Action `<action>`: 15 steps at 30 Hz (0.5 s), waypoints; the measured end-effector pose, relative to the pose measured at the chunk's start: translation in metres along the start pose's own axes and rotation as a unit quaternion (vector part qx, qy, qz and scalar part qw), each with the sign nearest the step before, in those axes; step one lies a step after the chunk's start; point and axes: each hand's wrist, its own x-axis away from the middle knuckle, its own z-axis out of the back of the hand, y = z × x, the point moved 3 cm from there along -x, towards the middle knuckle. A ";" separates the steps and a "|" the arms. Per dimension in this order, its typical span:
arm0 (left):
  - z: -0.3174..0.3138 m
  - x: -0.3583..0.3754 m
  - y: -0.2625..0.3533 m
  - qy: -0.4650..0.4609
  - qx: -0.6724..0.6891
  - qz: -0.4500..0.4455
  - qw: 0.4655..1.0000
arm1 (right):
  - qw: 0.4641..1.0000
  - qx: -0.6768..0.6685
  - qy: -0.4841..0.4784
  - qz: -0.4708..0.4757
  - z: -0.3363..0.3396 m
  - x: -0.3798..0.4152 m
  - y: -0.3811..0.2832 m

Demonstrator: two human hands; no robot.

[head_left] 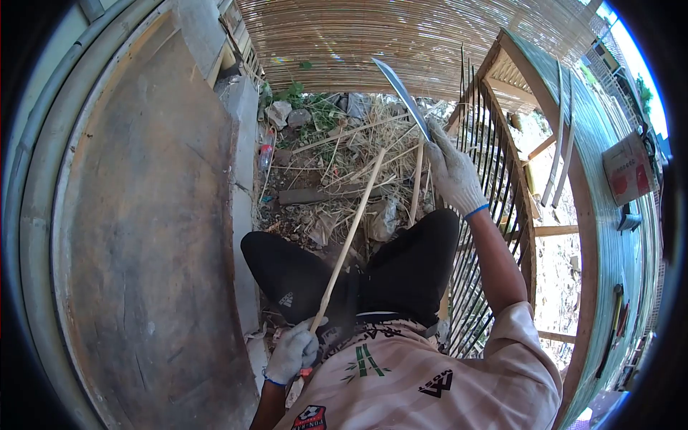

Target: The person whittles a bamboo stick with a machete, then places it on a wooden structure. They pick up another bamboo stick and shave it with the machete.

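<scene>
My left hand, in a white knit glove, is closed around the lower end of a long pale bamboo strip. The strip slants up and away from me, past my knees. Raised at the right, my gloved right hand grips a machete by its handle, which the fingers hide. Its long grey blade points up and to the left, apart from the strip. Another pale stick stands slanted just left of my right hand.
A worn wooden board fills the left side. Shavings and sticks litter the ground ahead, near a dark plank. At right, a rack of dark rods adjoins a green-topped bench bearing a bucket and a hammer.
</scene>
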 end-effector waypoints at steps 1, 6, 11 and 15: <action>-0.006 -0.006 0.007 0.010 -0.003 -0.008 1.000 | 0.993 -0.023 -0.092 -0.064 0.006 0.010 -0.022; -0.033 -0.030 0.039 0.010 -0.049 -0.081 0.995 | 0.972 -0.009 -0.223 0.068 -0.028 0.073 -0.073; -0.046 -0.036 0.052 0.022 -0.103 -0.115 0.988 | 0.945 0.000 -0.288 0.155 -0.041 0.098 -0.108; -0.048 -0.035 0.058 0.020 -0.094 -0.106 0.990 | 0.938 0.006 -0.298 0.176 -0.043 0.098 -0.109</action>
